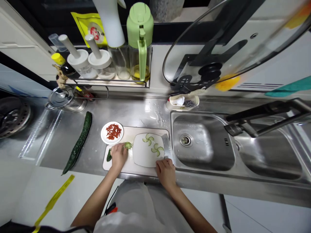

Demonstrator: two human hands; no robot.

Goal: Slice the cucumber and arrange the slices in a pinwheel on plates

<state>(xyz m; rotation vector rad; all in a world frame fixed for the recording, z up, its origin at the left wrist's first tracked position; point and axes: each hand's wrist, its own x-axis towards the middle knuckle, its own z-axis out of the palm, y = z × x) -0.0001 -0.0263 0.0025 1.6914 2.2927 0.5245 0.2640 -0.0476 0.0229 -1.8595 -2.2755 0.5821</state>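
My left hand (119,157) is over the left part of a pale cutting board (126,131), its fingers curled down at some cucumber slices (128,145). A dark green cucumber piece (109,155) shows on its other side. What lies under the palm is hidden. To the right, a white square plate (139,157) rests on the board and bears thin half-round cucumber slices (157,149) fanned into two groups. My right hand (166,169) is closed at the handle end of a kitchen knife (167,147), whose blade lies along the plate's right side. Its fingers also reach the plate's lower right corner.
A white dish (103,135) of red berries overlaps the board's upper left corner. A whole cucumber (79,144) lies farther left. The double sink (202,142) with its black faucet (255,113) is on the right. Above the counter, a rack (104,81) holds jars and bottles.
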